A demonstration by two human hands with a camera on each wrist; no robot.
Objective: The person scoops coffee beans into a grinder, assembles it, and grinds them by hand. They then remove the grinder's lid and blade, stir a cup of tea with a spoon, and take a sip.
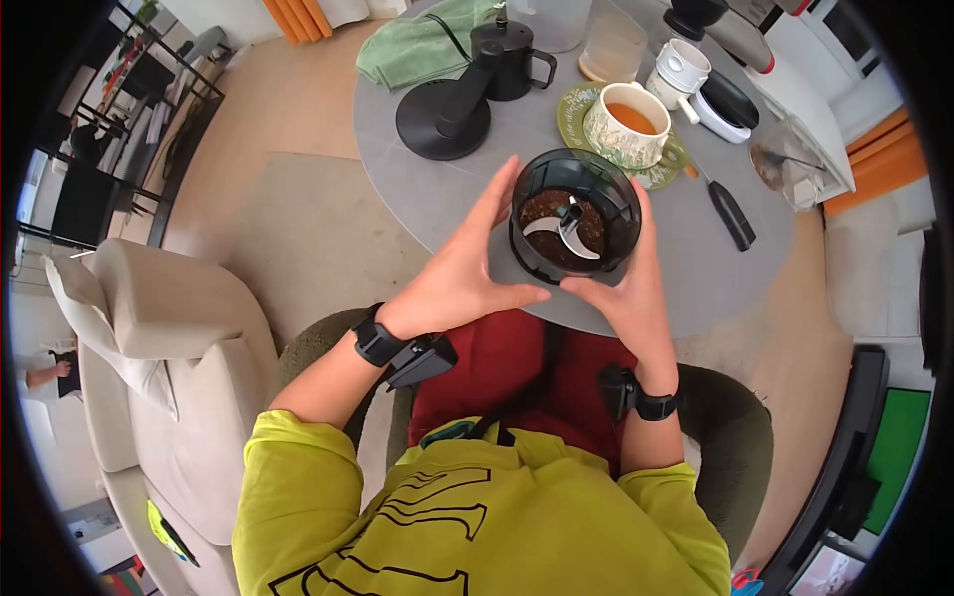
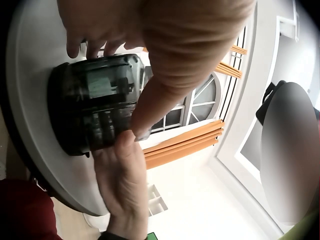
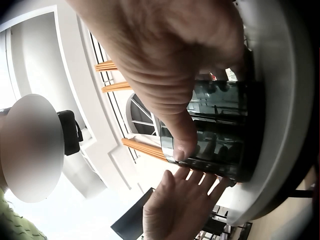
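A see-through dark chopper bowl [image 1: 618, 199] stands near the front edge of the round grey table, gripped from both sides. Inside, a curved metal blade [image 1: 571, 238] sits over dark brown grounds [image 1: 545, 205]. My left hand [image 1: 459, 270] curves round its left side, thumb along the near side. Opposite it, my right hand [image 1: 638, 283] holds the right side, its thumb tip close to the left one. The left wrist view shows the clear wall of the bowl [image 2: 95, 100] between both hands; the far fingers are partly hidden behind it in the head view.
Behind the bowl, a patterned cup [image 1: 628, 149] of orange-brown drink stands on a green saucer [image 1: 571, 111]. A black moka pot [image 1: 512, 74], a black round base [image 1: 442, 129] and a green towel [image 1: 407, 50] lie back left. A black-handled utensil [image 1: 730, 216] lies right.
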